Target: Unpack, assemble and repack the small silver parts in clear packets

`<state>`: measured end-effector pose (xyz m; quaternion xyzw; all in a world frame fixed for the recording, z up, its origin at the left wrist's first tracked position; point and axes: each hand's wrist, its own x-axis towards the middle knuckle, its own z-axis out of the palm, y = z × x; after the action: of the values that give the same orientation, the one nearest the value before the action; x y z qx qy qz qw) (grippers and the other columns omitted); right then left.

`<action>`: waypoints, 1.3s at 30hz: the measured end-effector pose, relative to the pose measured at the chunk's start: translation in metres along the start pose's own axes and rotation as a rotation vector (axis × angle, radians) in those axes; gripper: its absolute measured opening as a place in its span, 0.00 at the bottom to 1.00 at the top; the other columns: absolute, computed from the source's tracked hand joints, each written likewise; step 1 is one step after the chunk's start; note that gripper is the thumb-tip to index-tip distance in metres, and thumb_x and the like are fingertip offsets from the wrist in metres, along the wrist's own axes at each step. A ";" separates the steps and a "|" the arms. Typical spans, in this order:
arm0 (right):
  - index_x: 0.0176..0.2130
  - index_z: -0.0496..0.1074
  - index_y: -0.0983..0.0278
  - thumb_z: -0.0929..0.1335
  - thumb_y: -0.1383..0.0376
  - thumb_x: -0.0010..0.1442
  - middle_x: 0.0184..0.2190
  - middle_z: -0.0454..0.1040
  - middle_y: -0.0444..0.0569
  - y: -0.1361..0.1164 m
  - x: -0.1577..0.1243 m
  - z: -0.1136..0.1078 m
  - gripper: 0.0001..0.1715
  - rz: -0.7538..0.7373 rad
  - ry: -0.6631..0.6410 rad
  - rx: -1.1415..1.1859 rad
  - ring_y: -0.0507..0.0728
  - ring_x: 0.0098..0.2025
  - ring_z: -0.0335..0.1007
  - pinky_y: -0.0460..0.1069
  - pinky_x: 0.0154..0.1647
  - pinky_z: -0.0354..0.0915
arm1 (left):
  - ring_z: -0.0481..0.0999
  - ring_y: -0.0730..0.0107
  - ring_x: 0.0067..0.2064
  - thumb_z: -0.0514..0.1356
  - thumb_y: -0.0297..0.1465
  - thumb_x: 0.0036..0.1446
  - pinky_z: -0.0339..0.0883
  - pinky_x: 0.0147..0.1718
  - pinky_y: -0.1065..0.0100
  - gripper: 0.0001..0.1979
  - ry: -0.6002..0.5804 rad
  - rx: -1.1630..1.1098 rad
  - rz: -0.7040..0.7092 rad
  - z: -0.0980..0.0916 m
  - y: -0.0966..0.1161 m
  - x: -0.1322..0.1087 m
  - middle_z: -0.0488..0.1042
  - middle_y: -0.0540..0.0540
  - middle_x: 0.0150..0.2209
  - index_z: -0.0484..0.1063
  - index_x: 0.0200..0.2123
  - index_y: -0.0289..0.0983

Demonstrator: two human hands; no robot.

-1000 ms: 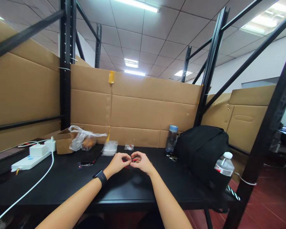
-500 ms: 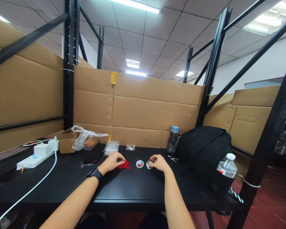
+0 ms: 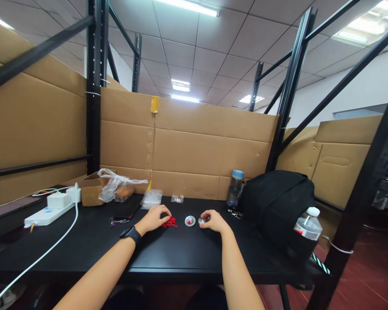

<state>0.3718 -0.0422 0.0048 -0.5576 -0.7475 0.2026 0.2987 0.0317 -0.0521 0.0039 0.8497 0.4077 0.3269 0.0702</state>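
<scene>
On the black table (image 3: 168, 254) my left hand (image 3: 155, 218), with a dark watch on the wrist, rests with curled fingers against a small heap of red cord (image 3: 170, 222). My right hand (image 3: 213, 221) curls its fingers round a small shiny metal piece (image 3: 201, 221). Between the two hands lies a small round silver dish with a red centre (image 3: 189, 221), touched by neither hand.
A black backpack (image 3: 276, 206) with a water bottle (image 3: 305, 229) fills the right side. Behind stand a blue-capped bottle (image 3: 235, 187), small clear bags (image 3: 151, 198), a plastic bag in a cardboard box (image 3: 116, 187), keys (image 3: 234, 212), a power strip (image 3: 48, 213) with white cable. Cardboard walls enclose the table.
My hands were together over the red cord a second ago; they have moved apart. The cord and the silver dish now lie on the table, and my right hand has closed on the metal piece.
</scene>
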 end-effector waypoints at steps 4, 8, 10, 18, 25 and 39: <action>0.46 0.79 0.56 0.81 0.55 0.39 0.50 0.77 0.49 -0.021 -0.004 0.012 0.32 -0.016 0.047 -0.171 0.64 0.54 0.69 0.55 0.51 0.57 | 0.77 0.61 0.47 0.59 0.32 0.60 0.67 0.51 0.63 0.10 0.018 -0.007 -0.010 0.002 -0.001 0.000 0.80 0.44 0.44 0.78 0.43 0.40; 0.48 0.79 0.49 0.80 0.51 0.44 0.50 0.79 0.46 -0.044 -0.006 0.025 0.30 -0.074 0.013 -0.249 0.65 0.56 0.67 0.56 0.52 0.51 | 0.77 0.62 0.47 0.59 0.30 0.59 0.66 0.50 0.63 0.10 0.015 -0.007 -0.010 0.003 -0.001 0.000 0.79 0.45 0.44 0.77 0.43 0.40; 0.44 0.80 0.50 0.79 0.52 0.46 0.44 0.81 0.46 -0.052 -0.005 0.028 0.23 -0.067 -0.002 -0.278 0.64 0.53 0.70 0.55 0.51 0.50 | 0.77 0.62 0.46 0.59 0.30 0.59 0.66 0.50 0.63 0.09 0.013 -0.002 0.001 0.003 0.000 -0.001 0.79 0.45 0.43 0.77 0.42 0.40; 0.42 0.82 0.56 0.76 0.53 0.51 0.41 0.83 0.47 -0.074 -0.012 0.035 0.19 -0.349 0.042 -0.269 0.58 0.42 0.77 0.49 0.43 0.60 | 0.76 0.62 0.45 0.57 0.35 0.65 0.62 0.48 0.62 0.10 0.032 0.071 0.095 0.011 0.028 0.001 0.80 0.46 0.41 0.77 0.44 0.42; 0.38 0.81 0.59 0.75 0.57 0.50 0.36 0.83 0.45 -0.089 -0.012 0.057 0.14 -0.525 0.182 -0.264 0.58 0.40 0.79 0.50 0.46 0.62 | 0.77 0.63 0.42 0.61 0.36 0.63 0.60 0.46 0.63 0.07 0.094 0.026 0.139 0.013 0.044 0.002 0.81 0.48 0.39 0.77 0.40 0.42; 0.45 0.78 0.61 0.77 0.64 0.46 0.44 0.78 0.49 -0.096 -0.008 0.068 0.24 -0.578 0.165 0.499 0.56 0.41 0.79 0.49 0.43 0.74 | 0.79 0.64 0.42 0.66 0.37 0.56 0.69 0.46 0.64 0.18 0.085 -0.838 -0.033 0.023 0.034 0.012 0.79 0.46 0.37 0.68 0.47 0.37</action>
<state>0.2591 -0.0763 0.0143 -0.2487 -0.7750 0.2401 0.5291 0.0733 -0.0621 0.0056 0.7267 0.2556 0.4981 0.3981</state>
